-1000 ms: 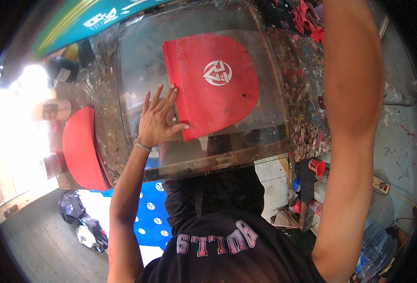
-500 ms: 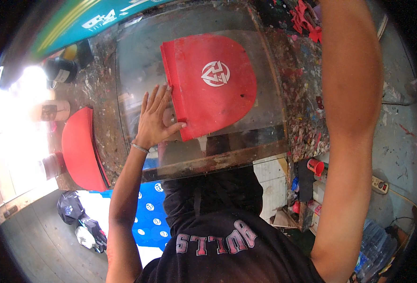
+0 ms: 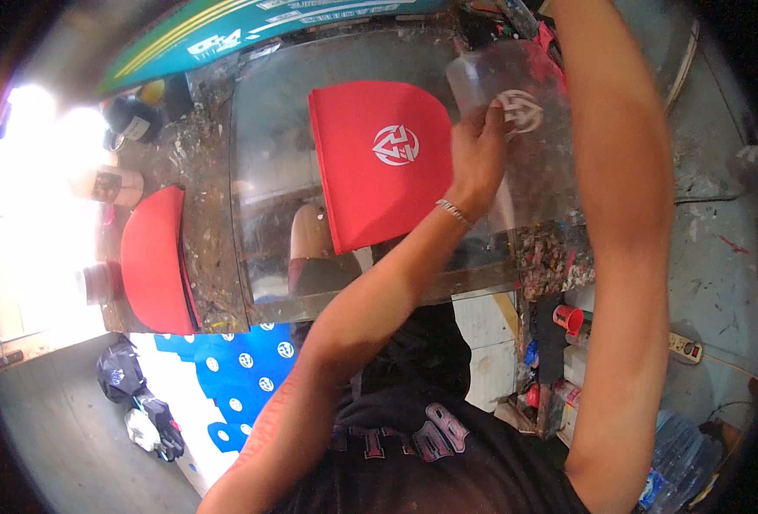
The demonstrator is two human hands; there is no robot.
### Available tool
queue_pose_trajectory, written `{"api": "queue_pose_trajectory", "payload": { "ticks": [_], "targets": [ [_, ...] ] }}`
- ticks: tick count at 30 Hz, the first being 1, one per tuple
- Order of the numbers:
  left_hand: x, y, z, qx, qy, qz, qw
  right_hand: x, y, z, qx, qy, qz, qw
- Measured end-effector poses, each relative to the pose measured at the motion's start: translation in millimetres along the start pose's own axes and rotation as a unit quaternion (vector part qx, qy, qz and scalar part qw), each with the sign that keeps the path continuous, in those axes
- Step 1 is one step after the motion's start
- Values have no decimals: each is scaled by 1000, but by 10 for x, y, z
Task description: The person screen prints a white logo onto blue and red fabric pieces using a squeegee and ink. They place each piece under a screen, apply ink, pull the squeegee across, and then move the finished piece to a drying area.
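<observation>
The left hand [image 3: 480,154] is closed on a clear plastic sheet [image 3: 533,128] with a white emblem printed on it, fingers curled over its near edge and holding it just to the right of the red panel [image 3: 379,167]. The sheet hangs partly over the right end of the glass plate [image 3: 263,171] that tops the bench [image 3: 203,257]. The right arm [image 3: 619,214] reaches up past the top of the view, so its hand is out of sight and I cannot tell whether it grips anything.

The sheet looks thin, light and floppy, likely to bow or curl if held by one edge only; it probably also slides easily on glass and takes fingerprints, so an edge pinch away from the emblem seems the sensible hold. The red panel lies flat on the glass, bearing the same white emblem; it appears to be soft fabric or thin board, though the fisheye blur leaves that uncertain.

Room is tight at the back, where a teal board [image 3: 250,26] lies along the bench. To the left a second red panel [image 3: 152,261] and several jars [image 3: 109,184] crowd the paint-crusted surface. The near edge of the glass is free, with the floor below it.
</observation>
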State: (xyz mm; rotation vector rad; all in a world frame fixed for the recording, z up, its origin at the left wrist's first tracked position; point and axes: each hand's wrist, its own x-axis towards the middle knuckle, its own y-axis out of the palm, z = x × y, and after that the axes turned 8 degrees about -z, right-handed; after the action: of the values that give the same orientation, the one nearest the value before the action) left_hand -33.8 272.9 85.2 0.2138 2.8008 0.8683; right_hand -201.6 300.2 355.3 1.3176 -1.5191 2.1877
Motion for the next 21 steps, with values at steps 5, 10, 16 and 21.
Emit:
{"api": "queue_pose_trajectory", "payload": {
  "ticks": [5, 10, 16, 21],
  "targets": [
    [-621, -828, -1834, 601, 513, -162, 591, -643, -355, 576, 14, 91, 61, 994],
    [-1021, -1431, -2317, 795, 292, -73, 527, -1952, -24, 820, -80, 47, 120, 989],
    [-1201, -2072, -1149, 780, 248, -29, 573, -3469, 488, 889, 81, -6, 79, 994],
    [-1197, -2185, -892, 771, 230, -17, 594, -3787, 501, 967, 80, 50, 159, 983]
  ]
}}
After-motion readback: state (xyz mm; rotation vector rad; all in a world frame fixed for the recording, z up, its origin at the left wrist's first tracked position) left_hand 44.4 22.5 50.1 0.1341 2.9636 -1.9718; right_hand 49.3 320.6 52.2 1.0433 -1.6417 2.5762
